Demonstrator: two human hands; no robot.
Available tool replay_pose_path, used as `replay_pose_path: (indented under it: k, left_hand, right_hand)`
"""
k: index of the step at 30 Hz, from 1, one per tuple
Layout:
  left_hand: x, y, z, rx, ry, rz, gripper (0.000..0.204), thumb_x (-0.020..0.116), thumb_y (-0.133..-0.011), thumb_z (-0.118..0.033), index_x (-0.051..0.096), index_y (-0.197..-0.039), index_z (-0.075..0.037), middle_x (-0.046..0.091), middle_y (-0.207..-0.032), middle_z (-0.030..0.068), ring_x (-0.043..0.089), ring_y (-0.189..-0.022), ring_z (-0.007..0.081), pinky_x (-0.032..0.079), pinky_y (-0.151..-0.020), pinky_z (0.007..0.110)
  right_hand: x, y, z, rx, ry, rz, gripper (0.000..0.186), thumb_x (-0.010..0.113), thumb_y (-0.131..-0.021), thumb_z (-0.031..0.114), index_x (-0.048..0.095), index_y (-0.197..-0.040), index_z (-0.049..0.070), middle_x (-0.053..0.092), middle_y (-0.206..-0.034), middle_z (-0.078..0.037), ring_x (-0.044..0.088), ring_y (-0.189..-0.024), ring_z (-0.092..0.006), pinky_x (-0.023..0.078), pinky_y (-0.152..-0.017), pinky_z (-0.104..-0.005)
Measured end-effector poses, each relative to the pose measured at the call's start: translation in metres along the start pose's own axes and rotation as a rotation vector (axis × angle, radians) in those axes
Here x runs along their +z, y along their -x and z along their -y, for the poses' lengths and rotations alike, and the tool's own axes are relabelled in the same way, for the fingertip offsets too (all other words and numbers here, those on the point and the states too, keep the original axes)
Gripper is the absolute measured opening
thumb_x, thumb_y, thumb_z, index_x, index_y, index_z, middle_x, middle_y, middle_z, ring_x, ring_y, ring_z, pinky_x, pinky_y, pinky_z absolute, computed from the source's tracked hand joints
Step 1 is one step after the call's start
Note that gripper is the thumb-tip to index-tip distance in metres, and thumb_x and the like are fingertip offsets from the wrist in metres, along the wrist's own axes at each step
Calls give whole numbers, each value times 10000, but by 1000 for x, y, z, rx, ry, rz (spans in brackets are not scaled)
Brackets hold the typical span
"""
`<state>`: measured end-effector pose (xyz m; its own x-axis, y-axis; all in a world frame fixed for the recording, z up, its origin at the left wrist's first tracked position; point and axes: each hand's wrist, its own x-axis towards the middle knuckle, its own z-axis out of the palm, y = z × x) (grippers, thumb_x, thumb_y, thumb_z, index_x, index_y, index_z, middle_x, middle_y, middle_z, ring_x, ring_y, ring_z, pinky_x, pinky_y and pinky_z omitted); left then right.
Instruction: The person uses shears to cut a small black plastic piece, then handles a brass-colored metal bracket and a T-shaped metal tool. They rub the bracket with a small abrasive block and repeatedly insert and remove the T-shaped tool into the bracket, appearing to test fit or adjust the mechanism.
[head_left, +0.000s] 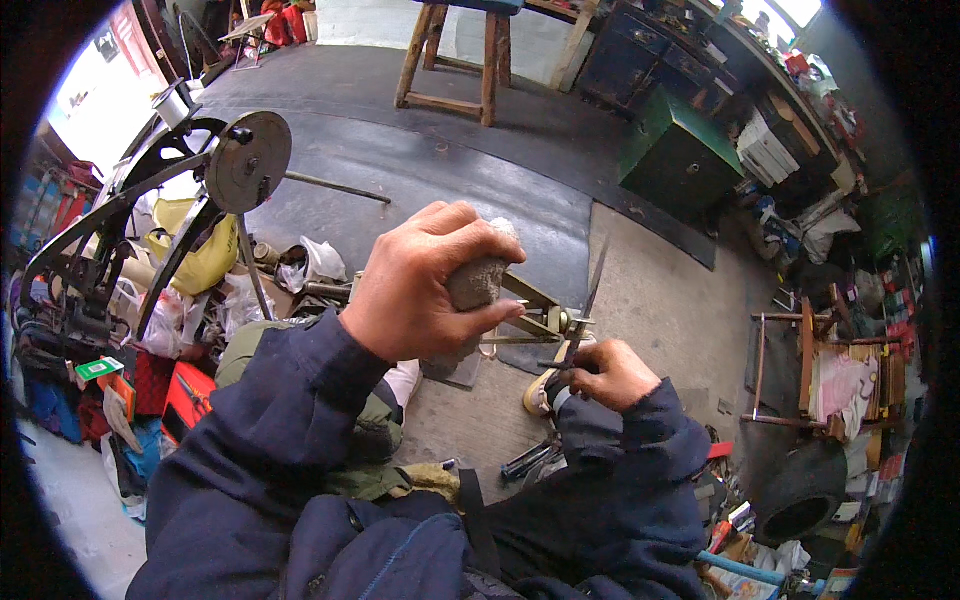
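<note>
My left hand (pixel 425 275) is raised in the middle, fingers wrapped over a rough, grey, rounded lump (pixel 478 284). What the lump is, I cannot make out; its far side is whitish and the palm covers much of it. Lower and to the right, my right hand (pixel 612 374) is closed on a thin, dark, pointed metal tool (pixel 597 283). Its long narrow end points up and away from me. The fingers hide part of the grip. Just left of that hand is a pale metal frame (pixel 540 318), close behind the tool. The two hands are apart.
A hand-cranked machine with a round metal wheel (pixel 248 162) stands at the left, above piled bags and boxes. Far off are a wooden stool (pixel 455 70) and a green cabinet (pixel 680 155). A tyre (pixel 800 495) and a wooden rack (pixel 810 360) lie right.
</note>
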<state>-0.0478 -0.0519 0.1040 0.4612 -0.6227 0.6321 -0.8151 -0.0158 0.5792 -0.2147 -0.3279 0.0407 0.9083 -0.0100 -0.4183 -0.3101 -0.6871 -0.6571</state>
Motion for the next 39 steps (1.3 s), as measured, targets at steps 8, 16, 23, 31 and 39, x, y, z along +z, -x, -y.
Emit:
replay_pose_path:
  k: [8,16,23,31,39]
  left_hand:
    - [-1,-1,1,7,-5,7,433,942,-716,-172,747,-1088,-70,702,-999,117,686,-941,292,554,-860,374]
    - [-1,-2,0,-3,-8,14,419,936,-720,-152,742,-1082,-67,700,-1003,114,685,-938,289,555,-851,371]
    - [0,-3,-3,1,-21,21,412,935,-725,-152,743,-1082,-76,696,-998,111,682,-934,293,554,-846,369]
    - [2,-3,-3,8,-20,22,430,947,-711,-159,745,-1083,-81,699,-996,106,684,-941,282,552,-847,367]
    - [3,-3,-3,0,12,-14,391,930,-717,-164,746,-1059,-119,710,-989,78,679,-938,310,565,-843,390]
  right_hand:
    - [-28,34,16,-31,-523,-66,204,747,-966,171,777,-1016,-24,701,-763,-22,634,-674,-84,492,-595,-258]
    - [-2,2,21,-253,-414,-810,186,831,-916,76,735,-1059,5,724,-835,-22,660,-773,-84,535,-715,-249]
    - [5,-20,25,-265,-130,-972,304,800,-965,207,752,-1237,79,707,-754,-75,670,-699,-135,537,-660,-311]
    - [5,-31,2,-97,-97,-645,578,503,-1049,293,474,-1590,92,663,-731,-189,700,-689,-302,541,-706,-433]
    - [10,-34,-29,56,159,-330,435,588,-910,167,670,-1332,100,713,-966,-301,698,-958,-490,554,-802,-532]
